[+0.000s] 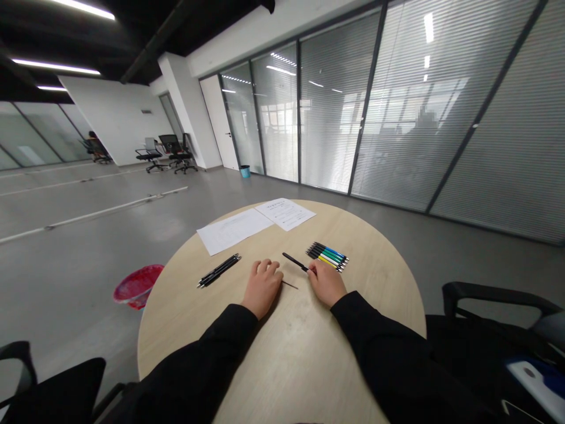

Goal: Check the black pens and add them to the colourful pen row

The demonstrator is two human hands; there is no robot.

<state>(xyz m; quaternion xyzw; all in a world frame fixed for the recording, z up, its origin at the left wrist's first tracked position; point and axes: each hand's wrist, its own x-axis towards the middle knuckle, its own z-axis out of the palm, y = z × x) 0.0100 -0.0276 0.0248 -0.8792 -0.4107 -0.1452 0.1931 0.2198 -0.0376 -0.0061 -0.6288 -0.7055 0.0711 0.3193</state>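
My right hand (325,284) is closed around the near end of a black pen barrel (295,261), which points away to the left just above the table. My left hand (263,287) rests palm down beside it with its fingers bent. A thin dark pen refill (290,285) sticks out at its index fingertip and seems pinched there; the thumb is hidden. Left of this hand lies a small bunch of black pens (219,270). Beyond my right hand several pens with blue, green, white and yellow parts (327,255) lie side by side.
Two printed sheets, a left one (236,229) and a right one (286,213), lie at the far side of the round wooden table (309,365). A red basin (138,284) stands on the floor at left. Chairs flank me, including a right armchair (498,294).
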